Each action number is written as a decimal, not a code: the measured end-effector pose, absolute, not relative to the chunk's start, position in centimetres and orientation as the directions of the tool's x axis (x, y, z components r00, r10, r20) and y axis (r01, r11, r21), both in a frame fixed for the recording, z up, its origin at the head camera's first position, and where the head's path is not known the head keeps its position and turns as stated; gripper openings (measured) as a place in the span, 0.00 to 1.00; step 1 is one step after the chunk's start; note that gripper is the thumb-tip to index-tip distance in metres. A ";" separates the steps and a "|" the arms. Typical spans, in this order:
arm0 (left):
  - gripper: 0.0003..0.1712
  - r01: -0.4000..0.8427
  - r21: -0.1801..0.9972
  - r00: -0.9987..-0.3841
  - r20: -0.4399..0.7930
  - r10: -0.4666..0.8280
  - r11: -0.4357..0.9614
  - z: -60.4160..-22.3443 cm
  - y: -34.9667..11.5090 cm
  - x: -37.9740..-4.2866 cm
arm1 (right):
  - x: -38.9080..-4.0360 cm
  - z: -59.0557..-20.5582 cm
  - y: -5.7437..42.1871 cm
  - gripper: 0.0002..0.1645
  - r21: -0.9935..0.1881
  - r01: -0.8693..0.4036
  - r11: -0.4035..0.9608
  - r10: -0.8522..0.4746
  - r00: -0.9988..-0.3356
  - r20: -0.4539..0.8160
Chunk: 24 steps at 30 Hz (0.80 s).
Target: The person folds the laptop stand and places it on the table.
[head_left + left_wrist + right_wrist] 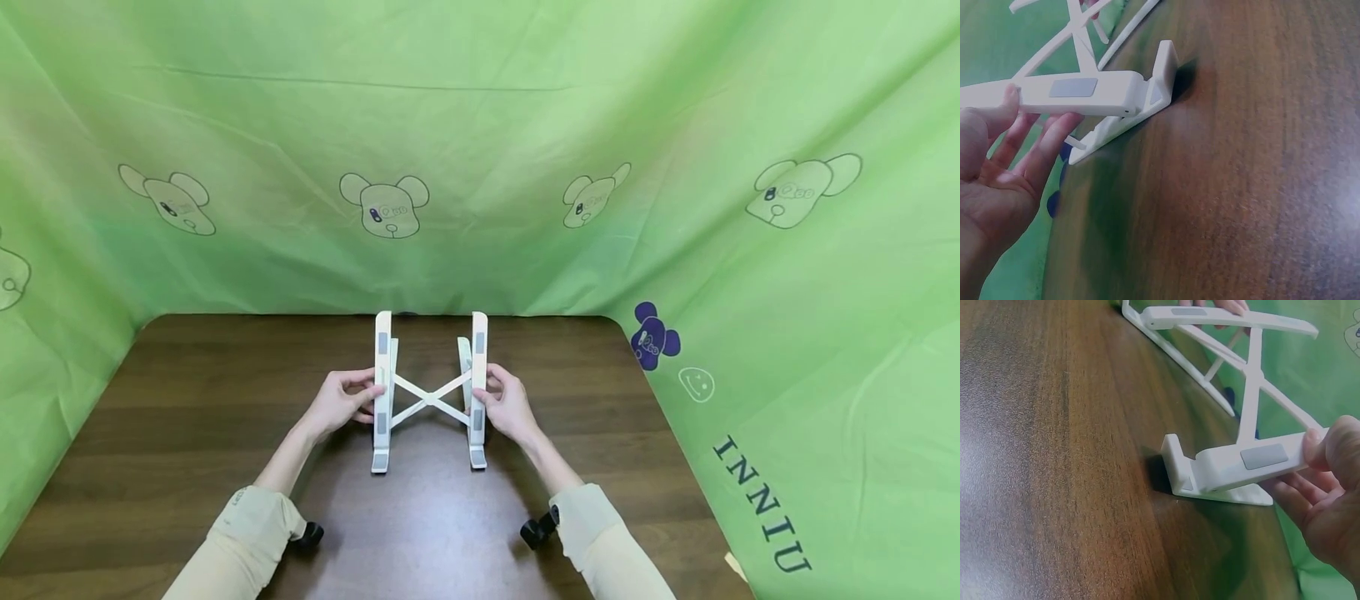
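Note:
A white folding laptop stand (pixel 431 398) stands unfolded on the table, its two long side arms joined by an X-shaped brace. Grey pads line the top of each arm, and a raised lip ends each one at the near side. My left hand (pixel 341 402) pinches the left arm (pixel 1110 90) of the stand, thumb on top and fingers underneath. On the opposite side my right hand (pixel 510 404) grips the right arm (pixel 1222 464) the same way. Base bars show below both arms in the wrist views.
The brown wood-grain table (pixel 427 533) carries the stand. A green curtain (pixel 480 125) printed with bear heads hangs behind and along both sides. Black straps or devices (pixel 535 533) sit under the sleeve cuffs. A small pale tab (pixel 736 567) lies at the table's right edge.

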<state>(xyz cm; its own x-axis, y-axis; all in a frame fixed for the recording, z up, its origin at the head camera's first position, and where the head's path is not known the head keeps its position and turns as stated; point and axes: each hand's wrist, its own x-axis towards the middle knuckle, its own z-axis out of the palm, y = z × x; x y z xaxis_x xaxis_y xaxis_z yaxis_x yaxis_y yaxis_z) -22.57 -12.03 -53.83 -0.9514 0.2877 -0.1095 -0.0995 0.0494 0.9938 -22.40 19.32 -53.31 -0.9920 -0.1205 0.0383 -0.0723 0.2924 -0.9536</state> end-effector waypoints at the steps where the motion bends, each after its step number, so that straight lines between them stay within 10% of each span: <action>1: 0.29 -0.097 0.994 -0.952 -0.106 0.288 0.046 -53.9 -12.1 -22.5 | -22.4 -53.4 19.3 0.18 -0.955 -0.075 0.288 -0.123 -0.992 0.041; 24: 0.30 -0.133 0.991 -0.938 -0.126 0.324 0.001 -54.0 -10.5 -22.6 | -22.4 -53.7 17.5 0.19 -0.962 -0.151 0.227 -0.267 -0.960 0.088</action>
<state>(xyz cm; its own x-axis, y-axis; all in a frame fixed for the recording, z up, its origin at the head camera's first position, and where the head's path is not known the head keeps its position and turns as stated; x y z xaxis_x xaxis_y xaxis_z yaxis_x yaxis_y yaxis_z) -22.56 -10.49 -54.03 -0.9377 0.3239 -0.1257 -0.1325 0.0011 0.9912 -22.44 17.48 -53.66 -0.9598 -0.2666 0.0882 -0.1515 0.2273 -0.9620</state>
